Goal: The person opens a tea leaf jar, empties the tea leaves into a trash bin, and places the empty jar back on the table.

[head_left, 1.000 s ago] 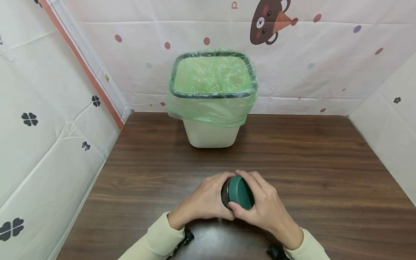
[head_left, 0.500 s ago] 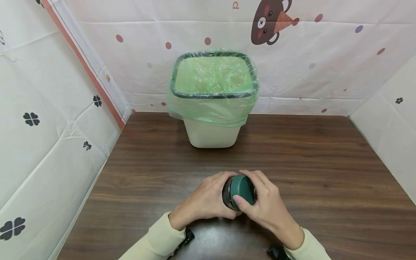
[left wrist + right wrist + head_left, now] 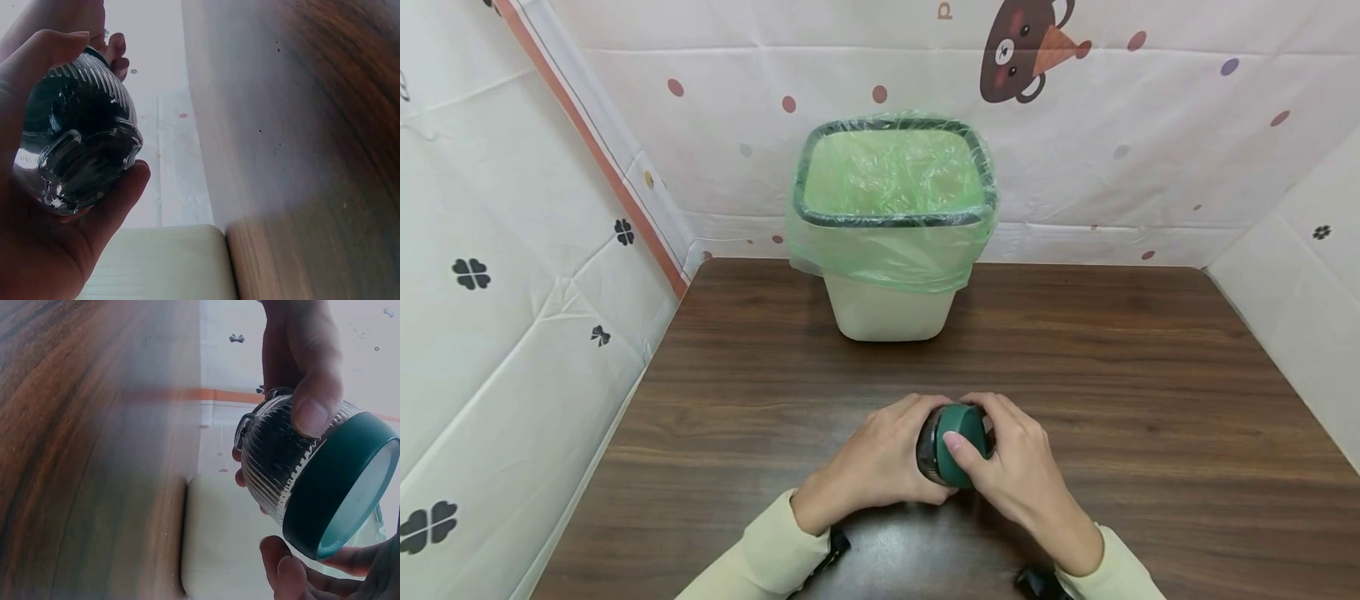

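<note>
A ribbed clear glass jar (image 3: 269,462) with a dark green lid (image 3: 325,494) is held tilted above the table, lid toward the right. My left hand (image 3: 887,458) grips the glass body, its thumb and fingers wrapped round it; the rounded glass base faces the left wrist camera. On the other side my right hand (image 3: 1018,471) holds the lid (image 3: 957,467), thumb on its near face and fingers over the far edge. In the left wrist view the jar (image 3: 87,137) looks dark inside; its contents cannot be made out.
A cream bin (image 3: 891,312) lined with a green plastic bag (image 3: 887,254) stands at the back of the wood-grain table (image 3: 1112,375). Printed white cloth (image 3: 1150,150) hangs behind the table and along both sides.
My right thumb has shifted up and right across the lid, and the right fingers have slid rightward. The jar has moved slightly right; my left hand keeps its grip.
</note>
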A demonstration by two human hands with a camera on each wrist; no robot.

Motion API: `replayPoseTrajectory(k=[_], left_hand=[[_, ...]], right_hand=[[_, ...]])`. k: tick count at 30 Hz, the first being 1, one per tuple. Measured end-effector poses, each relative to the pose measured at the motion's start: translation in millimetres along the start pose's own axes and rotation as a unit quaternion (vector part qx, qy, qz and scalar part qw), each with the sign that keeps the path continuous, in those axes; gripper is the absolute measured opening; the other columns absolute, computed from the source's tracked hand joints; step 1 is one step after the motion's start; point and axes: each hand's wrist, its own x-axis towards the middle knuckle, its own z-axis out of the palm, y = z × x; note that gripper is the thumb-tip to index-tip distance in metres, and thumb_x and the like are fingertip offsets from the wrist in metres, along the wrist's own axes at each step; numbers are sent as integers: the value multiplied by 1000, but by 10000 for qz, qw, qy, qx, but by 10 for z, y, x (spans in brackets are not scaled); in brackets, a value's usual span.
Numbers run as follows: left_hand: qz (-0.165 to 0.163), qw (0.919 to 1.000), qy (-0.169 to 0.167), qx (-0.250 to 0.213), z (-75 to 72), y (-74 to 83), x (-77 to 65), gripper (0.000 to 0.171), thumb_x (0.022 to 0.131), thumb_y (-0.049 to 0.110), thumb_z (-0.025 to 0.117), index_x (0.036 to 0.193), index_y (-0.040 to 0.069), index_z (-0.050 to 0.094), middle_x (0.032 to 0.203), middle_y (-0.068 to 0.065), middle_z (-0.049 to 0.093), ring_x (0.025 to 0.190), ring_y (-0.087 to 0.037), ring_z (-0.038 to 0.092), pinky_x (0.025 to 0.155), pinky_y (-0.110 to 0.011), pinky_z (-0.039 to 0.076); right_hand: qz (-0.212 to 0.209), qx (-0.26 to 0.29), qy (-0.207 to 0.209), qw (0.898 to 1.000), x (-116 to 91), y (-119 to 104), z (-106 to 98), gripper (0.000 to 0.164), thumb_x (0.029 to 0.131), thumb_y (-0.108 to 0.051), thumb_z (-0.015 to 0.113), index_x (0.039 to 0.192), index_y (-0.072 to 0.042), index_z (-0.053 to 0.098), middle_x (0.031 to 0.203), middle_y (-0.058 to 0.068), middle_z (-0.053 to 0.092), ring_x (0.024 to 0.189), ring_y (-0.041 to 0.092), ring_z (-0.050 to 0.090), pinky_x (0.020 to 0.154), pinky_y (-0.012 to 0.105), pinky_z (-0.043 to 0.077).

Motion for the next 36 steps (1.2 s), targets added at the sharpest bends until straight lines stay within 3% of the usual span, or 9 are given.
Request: replayPoseTrajectory(k=[5,10,23,36], left_hand=[[36,9997,64,245,4,0,-10,78,58,47,77,126,21,47,109,8,52,93,0,47,76,-25,50],[160,9985,191,490,15,0,-9,78,57,45,76,125,18,47,108,7,53,93,-1,47,77,-26,50],[312,9959,466,710,60,-17,-14,76,58,44,75,123,16,49,107,5,54,95,-4,48,79,-27,50],[301,9965,529,580,62,-7,3,72,59,46,74,121,18,50,105,7,55,91,-1,49,73,-24,51]], right_hand=[[168,-34,-191,9997,-2,3,2,34,82,-42,62,105,-17,59,80,-7,59,58,5,50,48,27,46],[333,-107,-382,9987,-8,2,8,31,85,-43,59,105,-18,58,72,-8,58,57,5,49,48,28,45],[1109,9,-852,9902,6,-63,32,34,85,-54,57,101,-24,58,70,-11,57,55,5,48,44,27,42],[1156,76,-824,9898,12,-77,8,36,82,-56,59,102,-26,58,74,-10,58,59,5,50,47,27,44]])
